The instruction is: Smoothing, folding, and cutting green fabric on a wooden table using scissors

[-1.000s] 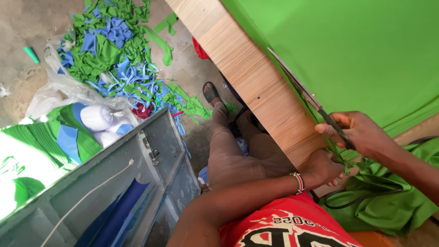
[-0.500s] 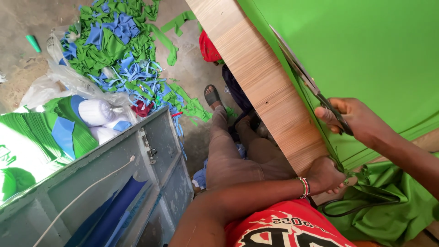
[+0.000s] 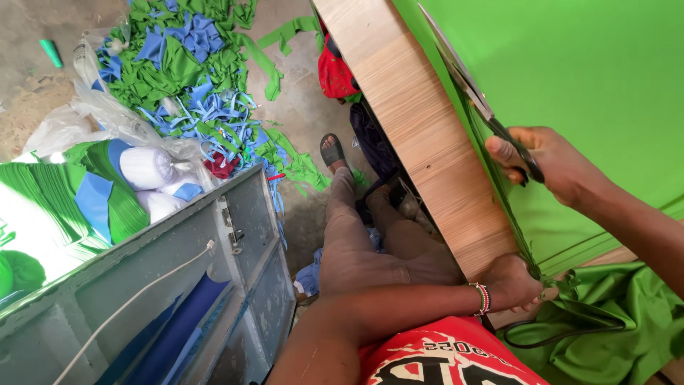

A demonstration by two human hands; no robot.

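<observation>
Scissors, long steel-bladed black-handled (image 3: pixel 476 93), gripped by right hand (image 3: pixel 545 160), blades over bright green fabric sheet (image 3: pixel 584 78) on wooden worktop (image 3: pixel 420 135); left hand (image 3: pixel 514 282) fingers clenched on fabric's near edge.

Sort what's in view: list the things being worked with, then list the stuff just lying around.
In use:
right hand gripping the scissors
left hand pinching the green cloth
wooden table under the cloth

Lying about:
pile of scraps on the floor
grey cabinet
plastic bag of cloth rolls
black cable

Clear plastic bag (image 3: pixel 107 117) of fabric rolls, floor left.
</observation>
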